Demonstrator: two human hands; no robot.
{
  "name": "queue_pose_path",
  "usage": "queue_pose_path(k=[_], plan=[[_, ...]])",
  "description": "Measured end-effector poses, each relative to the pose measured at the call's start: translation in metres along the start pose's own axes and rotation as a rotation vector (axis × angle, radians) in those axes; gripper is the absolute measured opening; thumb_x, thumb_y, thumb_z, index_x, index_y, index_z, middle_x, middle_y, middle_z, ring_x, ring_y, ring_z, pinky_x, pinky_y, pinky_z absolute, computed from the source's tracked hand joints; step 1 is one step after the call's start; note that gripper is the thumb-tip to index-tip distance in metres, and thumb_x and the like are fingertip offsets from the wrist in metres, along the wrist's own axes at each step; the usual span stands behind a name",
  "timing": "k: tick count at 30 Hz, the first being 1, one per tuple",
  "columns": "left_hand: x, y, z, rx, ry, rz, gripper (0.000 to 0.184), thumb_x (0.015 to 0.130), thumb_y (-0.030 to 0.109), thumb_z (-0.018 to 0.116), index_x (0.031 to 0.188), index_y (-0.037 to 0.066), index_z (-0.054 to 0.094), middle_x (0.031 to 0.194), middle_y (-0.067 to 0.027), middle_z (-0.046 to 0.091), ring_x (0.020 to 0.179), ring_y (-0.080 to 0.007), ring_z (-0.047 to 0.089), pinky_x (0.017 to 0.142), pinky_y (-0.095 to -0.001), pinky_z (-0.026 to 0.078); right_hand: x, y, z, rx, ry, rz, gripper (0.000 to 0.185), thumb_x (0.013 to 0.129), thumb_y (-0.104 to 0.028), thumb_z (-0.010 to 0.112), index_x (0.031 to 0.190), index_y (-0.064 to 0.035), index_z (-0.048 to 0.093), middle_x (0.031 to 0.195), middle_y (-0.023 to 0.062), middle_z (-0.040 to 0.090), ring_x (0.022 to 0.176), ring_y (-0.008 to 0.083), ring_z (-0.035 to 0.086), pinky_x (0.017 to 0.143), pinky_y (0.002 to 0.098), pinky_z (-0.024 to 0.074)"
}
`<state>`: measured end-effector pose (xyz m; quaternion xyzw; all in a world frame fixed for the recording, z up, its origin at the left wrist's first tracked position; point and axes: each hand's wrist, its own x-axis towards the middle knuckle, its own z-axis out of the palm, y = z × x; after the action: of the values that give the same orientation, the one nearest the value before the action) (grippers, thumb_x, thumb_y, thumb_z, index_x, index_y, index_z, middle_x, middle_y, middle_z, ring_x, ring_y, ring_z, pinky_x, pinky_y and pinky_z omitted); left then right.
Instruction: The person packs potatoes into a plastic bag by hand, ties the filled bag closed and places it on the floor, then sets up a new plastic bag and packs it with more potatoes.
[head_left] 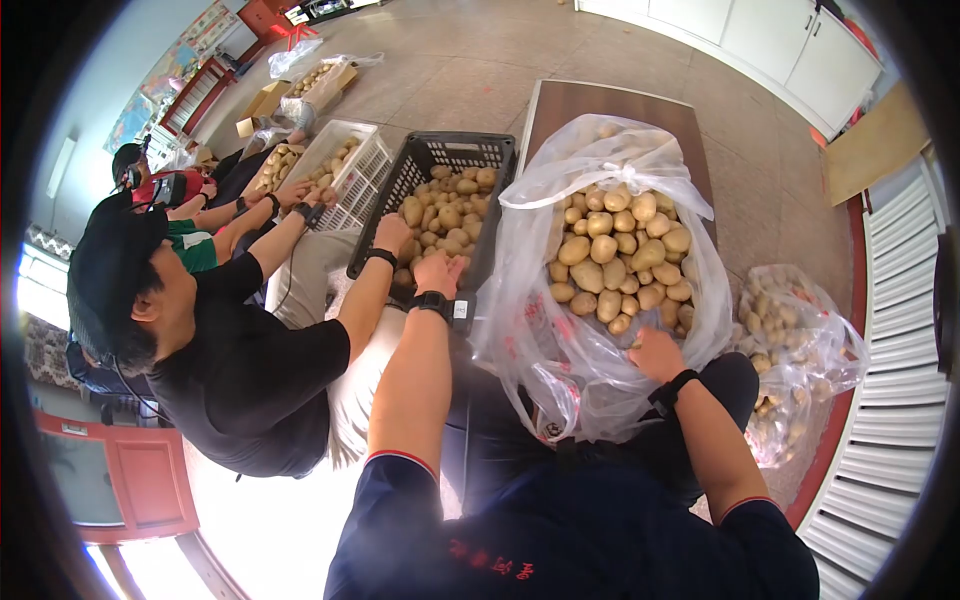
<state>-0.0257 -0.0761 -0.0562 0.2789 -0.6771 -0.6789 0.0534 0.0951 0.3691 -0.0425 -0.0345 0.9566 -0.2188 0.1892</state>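
My left hand (438,275) is at the near right part of a black plastic crate (470,145), its fingers curled down over the potatoes (447,215) inside. What those fingers hold, if anything, is hidden. A large clear plastic bag (525,210) stands open in front of me, full of loose potatoes (605,250). My right hand (657,354) is inside the bag's near side, at the lower edge of the potato pile. Its fingers are bent inward against the film and potatoes, and I cannot make out what lies in them.
Beside me on the left, a co-worker (235,340) in black has a hand (392,235) at the same crate. A white crate (372,170) of potatoes stands beyond. Another bag of potatoes (790,330) lies on the floor at right, near a white radiator (895,330). A brown board (620,100) lies behind the open bag.
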Motion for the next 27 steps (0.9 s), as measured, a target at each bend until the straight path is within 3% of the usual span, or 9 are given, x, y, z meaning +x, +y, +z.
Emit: queue_pose_path(k=[2,7,9,12,14,15,19,22,27], plan=[[-0.001,0.002,0.012,-0.558,0.124,-0.267,0.034,0.090,0.018,0.065,0.114,-0.004,0.055,0.101,-0.0165,0.062,0.090,-0.0337,0.065,0.075,-0.0426,0.058,0.000,-0.002,-0.002,0.094,0.053,0.005,0.043,0.078,-0.029,0.073,0.104,0.0023,0.060,0.097,0.0267,0.067,0.096,0.0423,0.064,0.083,0.0463,0.0511],[-0.047,0.042,0.043,-0.433,-0.080,-0.198,0.021,0.091,0.008,0.056,0.110,-0.001,0.053,0.098,-0.0134,0.057,0.085,-0.0305,0.063,0.076,-0.0414,0.058,0.010,-0.004,-0.005,0.282,0.181,0.017,0.046,0.083,-0.033,0.073,0.109,0.0020,0.058,0.093,0.0220,0.068,0.083,0.0345,0.068,0.073,0.0409,0.0543],[-0.061,0.046,0.052,-0.289,-0.312,-0.101,0.018,0.091,0.010,0.056,0.108,0.002,0.054,0.096,-0.0110,0.057,0.085,-0.0285,0.064,0.074,-0.0400,0.057,0.012,-0.018,-0.015,0.806,0.008,0.245,0.039,0.089,-0.032,0.068,0.109,-0.0014,0.057,0.086,0.0127,0.067,0.067,0.0212,0.066,0.056,0.0320,0.0527],[-0.080,0.045,0.077,-0.389,-0.393,-0.176,0.024,0.092,0.018,0.059,0.111,0.004,0.055,0.099,-0.0092,0.060,0.086,-0.0284,0.065,0.074,-0.0415,0.055,0.014,-0.022,-0.016,1.129,-0.110,0.239,0.032,0.094,-0.031,0.063,0.110,-0.0046,0.057,0.083,0.0062,0.064,0.059,0.0123,0.061,0.046,0.0249,0.0470],[-0.109,0.059,0.093,-0.235,-0.427,-0.176,0.033,0.093,0.024,0.060,0.118,0.003,0.054,0.102,-0.0099,0.061,0.087,-0.0273,0.064,0.074,-0.0404,0.054,0.018,-0.023,-0.013,1.233,-0.169,0.225,0.027,0.097,-0.030,0.058,0.109,-0.0058,0.057,0.083,0.0063,0.065,0.060,0.0143,0.062,0.047,0.0260,0.0476],[-0.113,0.049,0.104,-0.212,-0.466,-0.145,0.033,0.090,0.025,0.062,0.116,0.004,0.058,0.094,-0.0069,0.063,0.075,-0.0197,0.063,0.065,-0.0351,0.055,0.019,-0.026,-0.013,1.225,-0.190,0.194,0.027,0.097,-0.030,0.058,0.109,-0.0058,0.057,0.083,0.0063,0.065,0.060,0.0143,0.062,0.047,0.0260,0.0476],[-0.137,0.039,0.127,0.034,-0.624,-0.150,0.030,0.090,0.026,0.060,0.105,0.000,0.060,0.078,-0.0080,0.062,0.059,-0.0147,0.059,0.051,-0.0289,0.050,0.017,-0.036,-0.016,1.351,-0.229,0.130,0.027,0.100,-0.032,0.053,0.111,-0.0080,0.057,0.089,0.0062,0.067,0.070,0.0171,0.064,0.059,0.0314,0.0526],[-0.143,0.041,0.122,0.155,-0.902,-0.212,0.036,0.092,0.031,0.063,0.115,0.003,0.058,0.093,-0.0057,0.063,0.073,-0.0146,0.062,0.061,-0.0298,0.054,0.021,-0.050,-0.019,1.406,-0.262,0.082,0.030,0.100,-0.032,0.052,0.117,-0.0075,0.056,0.094,0.0068,0.067,0.075,0.0192,0.065,0.065,0.0332,0.0537],[-0.147,0.037,0.122,0.104,-0.987,-0.299,0.040,0.092,0.032,0.063,0.117,0.002,0.056,0.098,-0.0079,0.063,0.074,-0.0160,0.063,0.060,-0.0294,0.054,0.010,-0.086,-0.037,1.385,-0.242,-0.002,0.032,0.101,-0.023,0.050,0.124,-0.0006,0.051,0.100,0.0081,0.065,0.079,0.0172,0.064,0.069,0.0295,0.0532]])
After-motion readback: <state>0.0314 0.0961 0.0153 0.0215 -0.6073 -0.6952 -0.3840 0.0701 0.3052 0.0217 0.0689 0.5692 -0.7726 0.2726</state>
